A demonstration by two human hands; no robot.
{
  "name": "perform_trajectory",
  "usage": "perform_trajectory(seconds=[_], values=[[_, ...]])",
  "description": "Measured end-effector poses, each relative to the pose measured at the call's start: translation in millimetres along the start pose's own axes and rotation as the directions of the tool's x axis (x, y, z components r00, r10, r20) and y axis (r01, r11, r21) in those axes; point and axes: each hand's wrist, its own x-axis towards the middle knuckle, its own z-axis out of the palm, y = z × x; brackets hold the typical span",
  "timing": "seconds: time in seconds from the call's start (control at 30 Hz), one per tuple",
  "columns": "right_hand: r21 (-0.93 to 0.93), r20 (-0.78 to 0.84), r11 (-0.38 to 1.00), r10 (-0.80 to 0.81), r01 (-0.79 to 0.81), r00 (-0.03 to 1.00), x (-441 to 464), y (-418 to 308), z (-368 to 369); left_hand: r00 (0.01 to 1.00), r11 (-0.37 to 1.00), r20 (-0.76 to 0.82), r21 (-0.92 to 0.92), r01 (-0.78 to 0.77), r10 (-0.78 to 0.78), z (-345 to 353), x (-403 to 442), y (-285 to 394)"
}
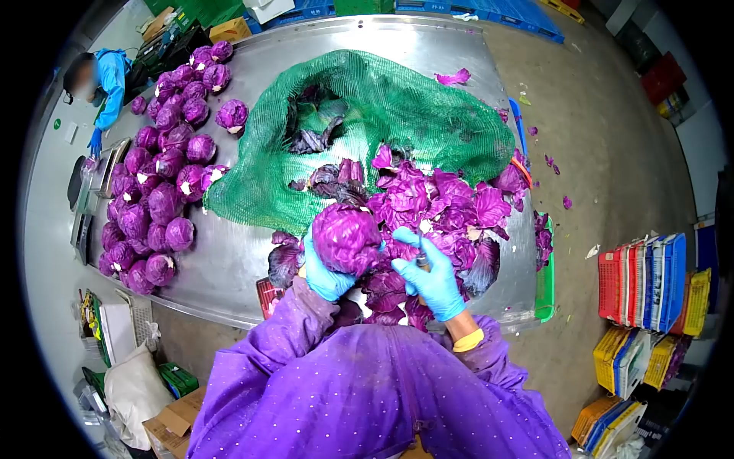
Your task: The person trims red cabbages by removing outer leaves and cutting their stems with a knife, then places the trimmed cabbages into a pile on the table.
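My left hand point(328, 274), in a light blue glove, cups a round red cabbage point(345, 239) from below and the left side. Just right of the cabbage, my gloved right hand point(433, 277) has its fingers curled round what looks like a small knife point(422, 262); only a short part of its handle shows, and the blade is hard to make out. Loose purple cabbage leaves point(428, 195) lie heaped beyond and beneath both hands. A green mesh sack point(367, 92) spreads over the table behind them, dark outer leaves point(313, 140) visible at its opening.
Many trimmed red cabbages point(164, 203) are piled along the left of the metal table point(237, 252). A person in blue point(113, 80) stands beyond the far left side. Stacked crates point(641, 283) stand on the floor at right; a green crate point(546, 275) adjoins the table's right edge.
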Motion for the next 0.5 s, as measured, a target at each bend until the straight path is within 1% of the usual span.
perform_trajectory(seconds=[0.03, 0.1, 0.13, 0.17, 0.2, 0.27, 0.37, 0.4, 0.43, 0.47, 0.5], values=[[-0.010, 0.030, 0.999, -0.030, 0.031, 0.999, 2, 5, 4, 1.000, 0.998, -0.003, -0.050, 0.024, -0.025, 5, 1, -3], [-0.128, 0.014, 0.957, -0.259, 0.258, 0.966, 12, 19, 13, 0.999, 0.996, -0.040, -0.088, 0.026, -0.029, 0, 3, -7], [-0.191, 0.005, 0.912, -0.368, 0.362, 0.930, 17, 26, 18, 0.998, 0.993, -0.062, -0.113, 0.018, -0.025, -1, 3, -9], [-0.343, 0.014, 0.797, -0.524, 0.496, 0.852, 26, 38, 18, 0.996, 0.991, -0.085, -0.137, 0.009, -0.020, -2, 3, -10], [-0.387, 0.017, 0.780, -0.527, 0.492, 0.850, 26, 35, 19, 0.994, 0.989, -0.106, -0.150, -0.006, -0.010, -1, 0, -13], [-0.472, 0.029, 0.738, -0.534, 0.483, 0.845, 24, 24, 20, 0.994, 0.986, -0.106, -0.165, 0.020, -0.038, 0, -2, -12], [-0.462, 0.092, 0.780, -0.431, 0.422, 0.898, 21, 19, 18, 0.991, 0.983, -0.115, -0.181, 0.044, -0.066, -5, -9, -10], [-0.212, 0.023, 0.953, -0.218, 0.218, 0.976, 17, 16, 24, 0.987, 0.985, -0.144, -0.166, 0.049, -0.073, -4, -11, -12], [0.026, 0.061, 0.994, 0.108, -0.109, 0.992, 10, -8, 27, 0.982, 0.985, -0.174, -0.167, 0.048, -0.077, -4, -13, -12], [0.105, 0.099, 0.990, 0.083, -0.093, 0.992, 14, 0, 23, 0.979, 0.984, -0.190, -0.173, 0.037, -0.070, -3, -16, -12], [0.156, 0.159, 0.977, 0.119, -0.143, 0.980, 15, 2, 19, 0.988, 0.986, -0.146, -0.166, 0.023, -0.047, -4, -17, -9]])
